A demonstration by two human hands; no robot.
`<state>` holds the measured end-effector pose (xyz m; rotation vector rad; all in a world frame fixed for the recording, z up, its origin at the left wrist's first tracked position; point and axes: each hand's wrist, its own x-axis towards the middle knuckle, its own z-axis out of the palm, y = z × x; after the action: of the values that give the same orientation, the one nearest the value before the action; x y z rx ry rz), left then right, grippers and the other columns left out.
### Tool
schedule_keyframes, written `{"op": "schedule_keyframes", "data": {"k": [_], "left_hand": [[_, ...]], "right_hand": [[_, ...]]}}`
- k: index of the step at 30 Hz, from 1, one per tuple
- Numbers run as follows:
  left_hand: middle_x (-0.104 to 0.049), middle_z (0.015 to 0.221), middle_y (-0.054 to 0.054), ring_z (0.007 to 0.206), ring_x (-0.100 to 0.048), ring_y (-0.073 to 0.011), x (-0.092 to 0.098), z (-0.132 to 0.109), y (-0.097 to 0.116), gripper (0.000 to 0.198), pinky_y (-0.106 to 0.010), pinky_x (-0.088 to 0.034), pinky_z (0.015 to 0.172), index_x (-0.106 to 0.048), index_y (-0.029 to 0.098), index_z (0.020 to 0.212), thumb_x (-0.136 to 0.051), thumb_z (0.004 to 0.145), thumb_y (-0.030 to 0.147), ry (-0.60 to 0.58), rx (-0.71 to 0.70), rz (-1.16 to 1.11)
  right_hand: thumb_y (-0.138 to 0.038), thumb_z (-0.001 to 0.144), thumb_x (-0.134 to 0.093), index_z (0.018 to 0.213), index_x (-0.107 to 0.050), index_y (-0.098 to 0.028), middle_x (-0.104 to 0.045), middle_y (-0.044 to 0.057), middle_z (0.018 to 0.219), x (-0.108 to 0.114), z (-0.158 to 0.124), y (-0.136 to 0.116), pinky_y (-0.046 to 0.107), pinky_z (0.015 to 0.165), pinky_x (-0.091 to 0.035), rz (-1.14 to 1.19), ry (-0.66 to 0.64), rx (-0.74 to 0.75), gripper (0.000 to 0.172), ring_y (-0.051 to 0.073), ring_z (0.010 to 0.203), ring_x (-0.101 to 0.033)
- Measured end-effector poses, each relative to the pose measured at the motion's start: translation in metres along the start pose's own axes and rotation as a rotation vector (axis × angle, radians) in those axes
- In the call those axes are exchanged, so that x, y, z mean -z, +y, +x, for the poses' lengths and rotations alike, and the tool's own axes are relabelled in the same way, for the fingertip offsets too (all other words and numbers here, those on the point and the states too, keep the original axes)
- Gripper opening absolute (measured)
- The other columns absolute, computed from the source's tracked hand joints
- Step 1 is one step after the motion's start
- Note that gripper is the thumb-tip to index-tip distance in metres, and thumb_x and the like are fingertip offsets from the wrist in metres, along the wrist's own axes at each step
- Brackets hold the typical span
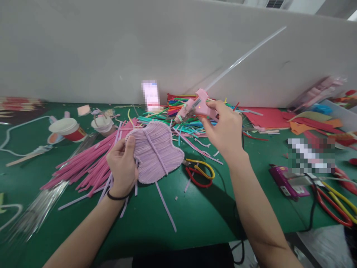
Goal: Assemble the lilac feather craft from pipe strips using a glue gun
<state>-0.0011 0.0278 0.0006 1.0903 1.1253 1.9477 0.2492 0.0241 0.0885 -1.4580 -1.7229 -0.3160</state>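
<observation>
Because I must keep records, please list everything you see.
Glue gun: one, pink, centre
Glue stick: one, clear, rising from gun
Scalloped piece: one, lavender, centre
Lavender strips: several, lavender, around piece
Pink strips: many, pink, left
Mixed strips: many, multicoloured, back centre
Cutters: two, red-and-yellow handles, centre, right
Lidded cup: one, white-red, left
Blurred screen: one, whitish, back
Red sheets: several, red, right
Purple device: one, purple, right
Table: one, green, below
Remaining things: uncounted, mixed colours, scattered
Left hand: one, dark wristband, holding piece
Right hand: one, bare, holding gun

free: tabletop (195, 219) nearside of pliers (197, 167) | blocked: lilac panel (147, 162), pink stems (89, 162) left | partition (97, 52) behind
</observation>
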Motion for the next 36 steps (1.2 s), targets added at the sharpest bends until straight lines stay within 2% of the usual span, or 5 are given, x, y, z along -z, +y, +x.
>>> {"op": "schedule_keyframes", "data": {"k": [11, 18, 22, 30, 36], "left_hand": [[-0.079, 0.094, -0.004, 0.095, -0.073, -0.0199, -0.007, -0.001, -0.009, 0.024, -0.030, -0.057, 0.092, -0.075, 0.018, 0.090, -0.081, 0.078, 0.038, -0.150, 0.453, -0.413], [-0.078, 0.107, -0.005, 0.101, -0.073, -0.0182, -0.008, -0.011, -0.020, 0.016, -0.025, -0.060, 0.087, -0.076, 0.018, 0.099, -0.067, 0.092, 0.029, -0.109, 0.685, -0.495], [-0.078, 0.105, -0.004, 0.100, -0.072, -0.0171, -0.008, -0.011, -0.020, 0.016, -0.022, -0.061, 0.080, -0.076, 0.018, 0.096, -0.062, 0.095, 0.026, -0.084, 0.711, -0.507], [-0.078, 0.109, -0.004, 0.110, -0.070, -0.0208, -0.008, -0.009, -0.019, 0.014, -0.027, -0.061, 0.087, -0.077, 0.021, 0.098, -0.068, 0.092, 0.030, -0.065, 0.712, -0.487], [-0.079, 0.101, -0.004, 0.091, -0.074, -0.0150, -0.011, -0.012, -0.012, 0.020, -0.021, -0.061, 0.080, -0.076, 0.016, 0.098, -0.057, 0.098, 0.023, -0.055, 0.755, -0.535]], "right_hand": [[-0.038, 0.077, -0.067, 0.084, -0.058, -0.020, -0.064, 0.004, 0.078, -0.005, -0.036, 0.005, 0.034, 0.062, -0.046, -0.018, 0.098, -0.208, 0.021, 0.020, 0.068, -0.058], [-0.042, 0.078, -0.068, 0.079, -0.051, -0.024, -0.054, -0.002, 0.066, -0.019, -0.063, -0.001, 0.032, 0.055, -0.044, -0.002, 0.206, -0.264, 0.025, 0.018, 0.057, -0.053], [-0.039, 0.077, -0.068, 0.079, -0.049, -0.024, -0.053, -0.002, 0.065, -0.025, -0.068, -0.003, 0.033, 0.056, -0.045, -0.052, 0.235, -0.204, 0.024, 0.018, 0.057, -0.053], [-0.036, 0.075, -0.067, 0.081, -0.052, -0.024, -0.060, 0.002, 0.072, -0.027, -0.076, 0.000, 0.035, 0.056, -0.047, -0.098, 0.248, -0.162, 0.020, 0.020, 0.060, -0.057], [-0.038, 0.077, -0.065, 0.087, -0.059, -0.022, -0.059, -0.001, 0.061, -0.026, -0.075, -0.003, 0.033, 0.054, -0.046, 0.008, 0.239, -0.261, 0.021, 0.018, 0.050, -0.054]]}}
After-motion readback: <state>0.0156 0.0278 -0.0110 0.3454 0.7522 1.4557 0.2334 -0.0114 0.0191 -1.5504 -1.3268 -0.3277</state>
